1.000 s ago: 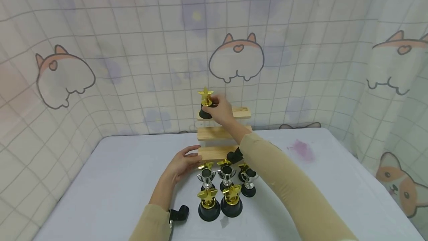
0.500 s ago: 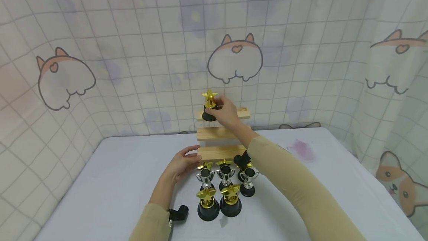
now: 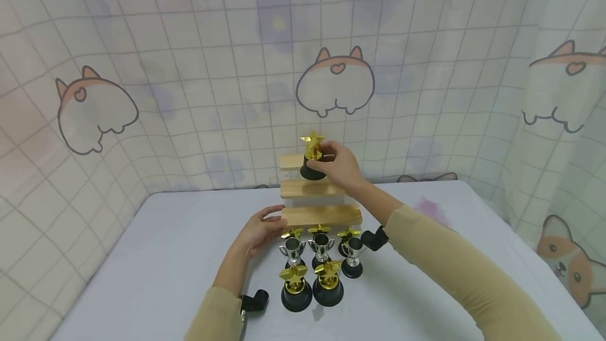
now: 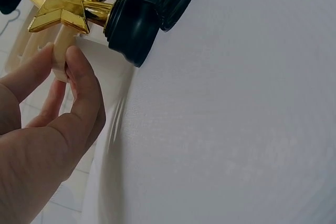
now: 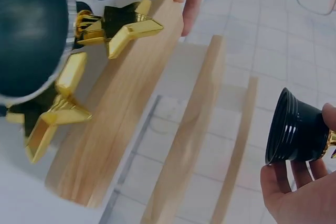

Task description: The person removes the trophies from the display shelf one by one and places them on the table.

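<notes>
My right hand (image 3: 342, 166) holds a gold star trophy (image 3: 312, 170) by its black base, upright in front of the top tier of a wooden three-tier display stand (image 3: 326, 216). In the right wrist view, the trophy's base (image 5: 296, 129) is apart from the tiers, with fingers (image 5: 283, 192) around it. My left hand (image 3: 258, 233) pinches the left end of the lowest tier between thumb and fingers, as the left wrist view shows at the wooden end (image 4: 62, 59). The right hand hides part of the top tier.
Several trophies stand in rows before the stand: two gold star trophies (image 3: 295, 298) in front, silver cups (image 3: 322, 246) behind them, and more gold stars (image 3: 349, 234) at the back. A white-covered table (image 3: 189, 257) bears everything. A patterned cloth (image 3: 213, 93) hangs behind.
My right hand has moved right and slightly down with the star trophy, from the top tier's left end towards its middle. My left hand stays at the lowest tier.
</notes>
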Motion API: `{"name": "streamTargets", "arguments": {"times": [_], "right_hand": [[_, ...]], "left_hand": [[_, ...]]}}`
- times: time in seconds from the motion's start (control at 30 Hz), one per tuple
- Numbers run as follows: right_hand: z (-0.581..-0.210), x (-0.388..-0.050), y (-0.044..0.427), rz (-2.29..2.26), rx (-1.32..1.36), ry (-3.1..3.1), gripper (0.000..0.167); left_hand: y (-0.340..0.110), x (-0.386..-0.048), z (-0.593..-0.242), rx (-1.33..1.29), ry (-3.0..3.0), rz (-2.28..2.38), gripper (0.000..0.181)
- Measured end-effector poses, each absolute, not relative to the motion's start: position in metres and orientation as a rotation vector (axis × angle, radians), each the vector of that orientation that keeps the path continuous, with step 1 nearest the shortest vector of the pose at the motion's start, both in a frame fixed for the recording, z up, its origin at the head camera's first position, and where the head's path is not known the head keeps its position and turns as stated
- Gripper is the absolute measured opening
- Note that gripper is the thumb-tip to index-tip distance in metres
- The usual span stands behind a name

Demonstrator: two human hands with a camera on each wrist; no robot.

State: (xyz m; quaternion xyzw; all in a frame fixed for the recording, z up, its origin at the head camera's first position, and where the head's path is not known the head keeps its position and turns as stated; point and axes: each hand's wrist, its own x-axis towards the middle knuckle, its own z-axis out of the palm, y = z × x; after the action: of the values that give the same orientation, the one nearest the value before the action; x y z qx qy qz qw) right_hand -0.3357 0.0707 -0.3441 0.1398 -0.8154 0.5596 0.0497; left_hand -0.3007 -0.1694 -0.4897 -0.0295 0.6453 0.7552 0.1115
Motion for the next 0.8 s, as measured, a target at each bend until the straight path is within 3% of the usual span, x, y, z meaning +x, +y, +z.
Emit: {"name": "streamTargets", "arguments": {"times": [0.8], "right_hand": [[-0.354,-0.234,0.154,1.714,0.483,-2.505,0.048]], "left_hand": [[-0.168,-0.3,-0.487,-0.067,1.945,2.193,0.053]]}}
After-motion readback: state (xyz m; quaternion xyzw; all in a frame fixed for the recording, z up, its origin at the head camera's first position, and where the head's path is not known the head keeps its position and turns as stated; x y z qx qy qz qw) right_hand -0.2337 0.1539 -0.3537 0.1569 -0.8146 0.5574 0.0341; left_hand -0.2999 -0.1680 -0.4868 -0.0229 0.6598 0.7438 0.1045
